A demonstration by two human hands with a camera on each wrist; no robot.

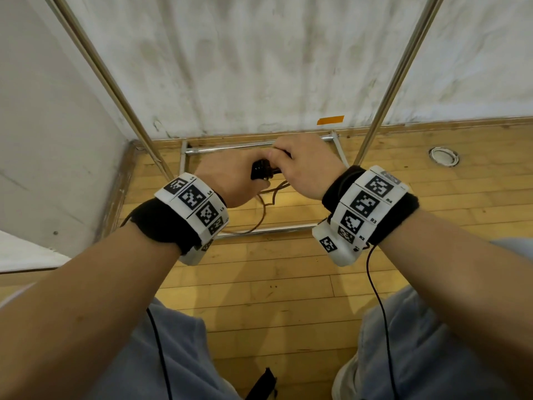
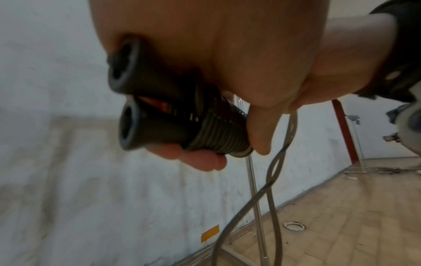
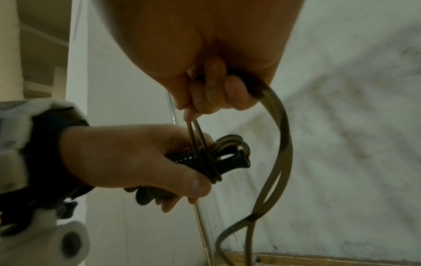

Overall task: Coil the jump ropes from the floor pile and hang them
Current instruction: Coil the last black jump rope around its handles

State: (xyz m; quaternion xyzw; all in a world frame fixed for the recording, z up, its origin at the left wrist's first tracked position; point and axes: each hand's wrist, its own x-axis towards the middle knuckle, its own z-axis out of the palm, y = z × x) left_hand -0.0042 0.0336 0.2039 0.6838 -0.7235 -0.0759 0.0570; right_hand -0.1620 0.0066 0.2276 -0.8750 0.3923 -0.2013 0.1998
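A: Jump rope (image 2: 271, 176) location?

B: Held at waist height between both hands, in front of a metal rack (image 1: 121, 90) that stands on the wooden floor (image 1: 259, 269) against a white wall (image 1: 259, 53).

A: State of the left hand (image 1: 230, 180)?

B: Fingers are curled round the two black handles (image 2: 159, 115), which lie side by side with their flared ends pointing away from the palm. Several turns of cord are wound tightly about the ribbed section of the handles. In the right wrist view the thumb presses along the underside of the bundle.

A: State of the right hand (image 1: 305, 166)?

B: It sits just beside the left, touching it at the knuckles. Its fingertips (image 3: 198, 102) pinch a doubled length of cord that runs down to the wound section; a further doubled loop leaves the far side of the palm and hangs in a long curve.

A: Path of the loose cord?

B: Two strands drop from the hands, cross one another once, and reach the floor inside the rack's base frame (image 1: 259, 229). The head view shows them as a thin brown line under the left hand.

A: Other items in view?

B: An orange tape strip (image 1: 330, 120) low on the wall, and a round metal floor fitting (image 1: 443, 156) to the right of the rack
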